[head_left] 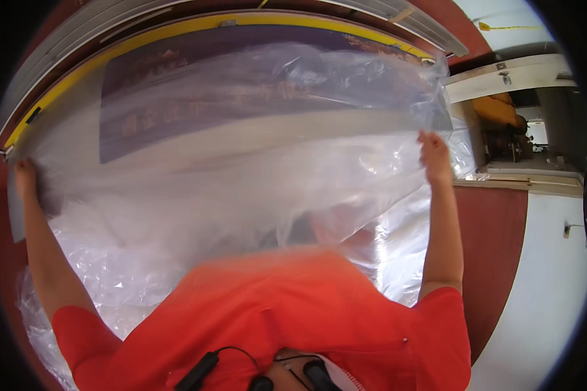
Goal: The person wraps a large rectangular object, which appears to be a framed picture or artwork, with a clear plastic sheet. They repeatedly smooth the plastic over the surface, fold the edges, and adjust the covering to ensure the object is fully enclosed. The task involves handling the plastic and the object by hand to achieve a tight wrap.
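Both my arms reach out wide over a large sheet of clear plastic film (241, 189). My left hand (25, 174) is closed on the film's left edge, close to the yellow-edged frame. On the other side my right hand (434, 155) is closed in a fist, gripping the film near its right edge. Beneath the film lies a dark purple printed panel (195, 98) with gold lettering, partly veiled by the plastic. More crumpled film hangs down near my body and to the right. Motion blurs the middle of the sheet.
A curved yellow strip (195, 27) with small metal clips runs along the far edge, and grey metal rails (98, 29) lie beyond it. At right are a pale cabinet-like frame (515, 73), an orange item (494, 112), reddish floor (486, 254) and a white surface (548, 293).
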`<move>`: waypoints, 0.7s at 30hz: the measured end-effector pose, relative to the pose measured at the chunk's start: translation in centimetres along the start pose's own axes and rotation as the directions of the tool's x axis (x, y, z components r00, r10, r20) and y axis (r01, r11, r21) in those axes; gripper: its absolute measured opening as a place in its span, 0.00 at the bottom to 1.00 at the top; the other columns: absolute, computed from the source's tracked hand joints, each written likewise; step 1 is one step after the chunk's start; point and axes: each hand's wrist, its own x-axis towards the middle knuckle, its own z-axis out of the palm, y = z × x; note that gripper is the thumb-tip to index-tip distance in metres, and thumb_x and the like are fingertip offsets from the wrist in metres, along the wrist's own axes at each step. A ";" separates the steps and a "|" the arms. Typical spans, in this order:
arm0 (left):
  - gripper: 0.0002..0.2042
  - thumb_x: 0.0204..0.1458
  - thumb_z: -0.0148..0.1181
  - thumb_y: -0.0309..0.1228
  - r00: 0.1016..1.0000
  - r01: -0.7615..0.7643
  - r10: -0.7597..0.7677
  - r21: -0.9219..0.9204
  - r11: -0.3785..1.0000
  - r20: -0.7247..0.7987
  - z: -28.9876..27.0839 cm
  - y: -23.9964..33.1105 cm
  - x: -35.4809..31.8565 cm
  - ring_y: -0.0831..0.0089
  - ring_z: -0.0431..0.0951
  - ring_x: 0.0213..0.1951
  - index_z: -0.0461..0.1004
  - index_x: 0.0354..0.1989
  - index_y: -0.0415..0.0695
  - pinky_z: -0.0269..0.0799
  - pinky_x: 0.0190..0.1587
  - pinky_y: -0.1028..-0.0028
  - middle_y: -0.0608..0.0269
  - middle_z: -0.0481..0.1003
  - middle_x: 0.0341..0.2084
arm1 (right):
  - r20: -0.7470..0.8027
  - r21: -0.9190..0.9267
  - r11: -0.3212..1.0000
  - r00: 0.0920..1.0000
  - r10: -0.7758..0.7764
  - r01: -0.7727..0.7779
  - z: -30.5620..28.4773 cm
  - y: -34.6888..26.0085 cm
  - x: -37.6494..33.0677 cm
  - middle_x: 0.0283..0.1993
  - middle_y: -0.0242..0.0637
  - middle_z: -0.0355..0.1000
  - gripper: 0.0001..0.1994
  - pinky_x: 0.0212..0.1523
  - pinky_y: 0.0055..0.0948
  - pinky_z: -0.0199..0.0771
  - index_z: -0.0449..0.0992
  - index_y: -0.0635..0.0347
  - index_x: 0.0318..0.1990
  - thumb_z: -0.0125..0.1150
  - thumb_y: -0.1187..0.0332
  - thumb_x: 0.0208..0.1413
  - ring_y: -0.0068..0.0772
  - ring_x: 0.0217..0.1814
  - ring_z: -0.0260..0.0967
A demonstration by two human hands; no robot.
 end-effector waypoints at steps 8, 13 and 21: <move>0.18 0.48 0.41 0.42 1.000 0.010 -0.009 0.023 1.000 -0.029 -0.1 -1.9 -0.8 0.48 0.67 0.37 0.65 0.36 0.39 0.63 0.37 0.61 0.42 0.68 0.32 | 0.041 -0.686 0.560 0.793 -0.608 0.465 2.9 -0.8 3.0 0.27 0.38 0.68 0.10 0.30 0.32 0.64 0.68 0.58 0.29 0.55 0.63 0.41 0.43 0.31 0.65; 0.16 0.48 0.43 0.41 0.998 -0.039 0.041 0.049 0.998 -0.051 -0.3 -3.7 0.0 0.48 0.68 0.35 0.65 0.33 0.38 0.63 0.35 0.61 0.43 0.69 0.30 | 0.012 -0.700 0.432 0.615 -0.788 0.568 9.8 -3.8 7.2 0.50 0.44 0.59 0.23 0.54 0.37 0.46 0.64 0.57 0.46 0.44 0.51 0.48 0.40 0.57 0.49; 0.16 0.49 0.42 0.42 0.999 -0.039 0.040 0.035 0.999 -0.016 -2.1 -2.4 -2.8 0.51 0.69 0.33 0.66 0.32 0.39 0.63 0.35 0.63 0.47 0.69 0.29 | 0.125 -0.659 0.644 0.901 -0.415 0.388 9.3 -2.9 12.3 0.54 0.36 0.56 0.23 0.57 0.42 0.38 0.62 0.54 0.49 0.37 0.51 0.50 0.38 0.59 0.46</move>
